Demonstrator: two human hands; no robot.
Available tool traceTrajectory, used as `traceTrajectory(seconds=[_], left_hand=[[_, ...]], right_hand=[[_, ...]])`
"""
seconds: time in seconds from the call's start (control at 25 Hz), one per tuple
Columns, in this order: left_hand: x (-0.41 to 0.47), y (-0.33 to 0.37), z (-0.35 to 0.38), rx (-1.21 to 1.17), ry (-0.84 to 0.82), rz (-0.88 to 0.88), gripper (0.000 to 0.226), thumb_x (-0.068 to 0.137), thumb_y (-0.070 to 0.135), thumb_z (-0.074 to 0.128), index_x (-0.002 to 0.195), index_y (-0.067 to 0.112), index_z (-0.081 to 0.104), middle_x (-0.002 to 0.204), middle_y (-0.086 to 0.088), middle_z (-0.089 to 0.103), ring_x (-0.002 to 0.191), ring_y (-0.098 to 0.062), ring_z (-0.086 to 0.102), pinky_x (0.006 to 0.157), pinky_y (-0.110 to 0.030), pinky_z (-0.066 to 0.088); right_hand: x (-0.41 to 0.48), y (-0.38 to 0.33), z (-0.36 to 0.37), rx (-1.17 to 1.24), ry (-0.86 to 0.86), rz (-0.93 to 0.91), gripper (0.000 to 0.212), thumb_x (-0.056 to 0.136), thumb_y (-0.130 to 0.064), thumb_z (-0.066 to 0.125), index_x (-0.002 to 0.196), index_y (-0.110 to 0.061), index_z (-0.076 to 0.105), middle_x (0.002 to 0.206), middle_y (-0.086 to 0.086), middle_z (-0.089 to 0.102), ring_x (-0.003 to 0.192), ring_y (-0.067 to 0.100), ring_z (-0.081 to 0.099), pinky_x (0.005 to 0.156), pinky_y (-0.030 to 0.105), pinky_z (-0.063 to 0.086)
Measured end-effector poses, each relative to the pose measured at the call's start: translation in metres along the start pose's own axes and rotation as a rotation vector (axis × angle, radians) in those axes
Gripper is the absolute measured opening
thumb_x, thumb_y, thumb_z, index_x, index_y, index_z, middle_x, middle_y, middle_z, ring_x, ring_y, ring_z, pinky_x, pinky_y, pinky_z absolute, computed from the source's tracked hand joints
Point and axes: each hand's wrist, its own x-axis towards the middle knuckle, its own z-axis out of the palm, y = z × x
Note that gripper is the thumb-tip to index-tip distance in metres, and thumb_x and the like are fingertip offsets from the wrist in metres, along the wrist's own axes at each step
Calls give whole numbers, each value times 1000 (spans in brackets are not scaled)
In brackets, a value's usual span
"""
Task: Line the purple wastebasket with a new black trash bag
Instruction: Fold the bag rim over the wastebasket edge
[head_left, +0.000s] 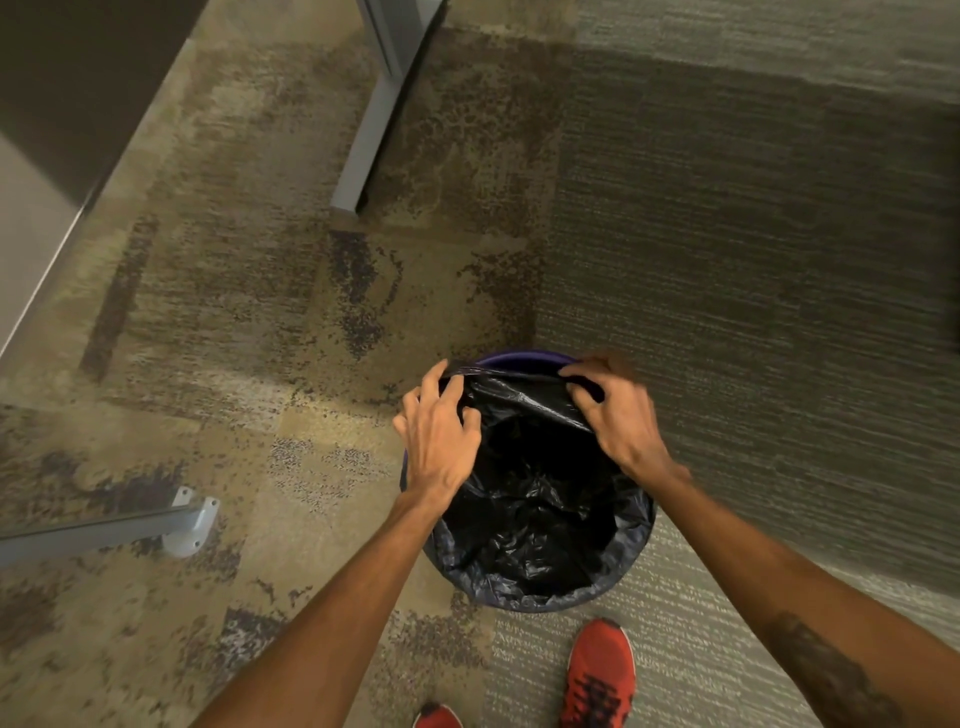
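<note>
Both hands, left (439, 441) and right (621, 415), pinch the bag's (540, 499) far hem, stretching it toward the basket's (524, 358) bare rim (near edge already cuffed), bag inside basket on the floor.

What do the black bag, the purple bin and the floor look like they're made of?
Black trash bag: thin plastic film, glossy, with crinkles that catch light. Purple wastebasket: probably hard plastic, judging by its smooth curved rim; little else shows. Floor: carpet, matte, with a ribbed and speckled woven texture.
</note>
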Motion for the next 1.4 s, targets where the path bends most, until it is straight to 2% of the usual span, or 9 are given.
traceTrajectory(seconds=[0.2, 0.32, 0.52, 0.64, 0.76, 0.92, 1.12, 1.24, 1.4], left_hand=[[-3, -1, -1, 0, 17, 20, 43, 92, 21, 56, 135, 20, 54, 165, 2, 20, 135, -28, 37, 104, -53, 33], [-4, 2, 0, 5, 32, -21, 43, 92, 20, 57, 134, 22, 55, 162, 0, 26, 135, -26, 38, 105, -52, 30], [-6, 10, 4, -13, 45, -29, 46, 91, 14, 56, 136, 15, 56, 150, -11, 41, 135, -31, 39, 110, -50, 36], [-2, 6, 3, -46, 54, -7, 46, 92, 9, 53, 138, 11, 55, 148, -16, 43, 133, -32, 38, 110, -41, 39], [8, 2, 0, -92, 34, -19, 48, 94, 8, 49, 141, 11, 54, 147, -17, 45, 128, -31, 39, 108, -40, 39], [24, -4, -2, -137, -6, -34, 46, 95, 8, 45, 140, 10, 55, 138, -15, 53, 120, -31, 41, 103, -42, 43], [37, -8, -6, -160, -136, -46, 44, 99, 20, 41, 140, 13, 55, 124, -12, 58, 114, -29, 42, 99, -38, 35], [42, -6, -8, -247, -235, -130, 34, 99, 29, 37, 113, 15, 65, 115, -9, 58, 108, -26, 43, 90, -40, 32], [48, -5, -9, -496, -223, -358, 32, 102, 47, 30, 86, 26, 48, 88, 7, 48, 80, -12, 46, 71, -33, 35]], right_hand=[[0, 7, -2, -142, 45, -61, 20, 92, -16, 66, 110, -11, 75, 130, 10, 58, 118, 26, 55, 96, 33, 48], [6, 8, -7, -48, 130, -50, 11, 91, -10, 66, 97, -7, 75, 111, 8, 66, 101, 21, 60, 82, 8, 37], [15, 9, -7, 98, 144, 7, 12, 95, -13, 60, 97, -9, 71, 99, 5, 69, 90, 15, 58, 73, 14, 36], [23, 10, -5, 107, 149, 37, 12, 95, -15, 59, 96, -12, 71, 97, 0, 69, 85, 9, 55, 69, 6, 35], [34, 13, -5, 107, 97, 70, 10, 93, -19, 62, 93, -16, 72, 94, -3, 69, 85, 11, 58, 71, 17, 39], [54, 16, -11, 234, -26, 269, 20, 87, -26, 71, 69, -34, 69, 75, -22, 66, 74, 0, 61, 63, 4, 39], [68, 26, -9, 454, -166, 491, 9, 85, -24, 74, 76, -24, 76, 92, 4, 77, 91, 24, 72, 88, 39, 57], [68, 24, -12, 623, -222, 639, 7, 88, -16, 71, 86, -14, 77, 96, 13, 77, 90, 27, 72, 89, 42, 58], [62, 27, -17, 742, -350, 758, 12, 92, -17, 66, 92, -8, 75, 94, 17, 74, 82, 29, 71, 81, 43, 59]])
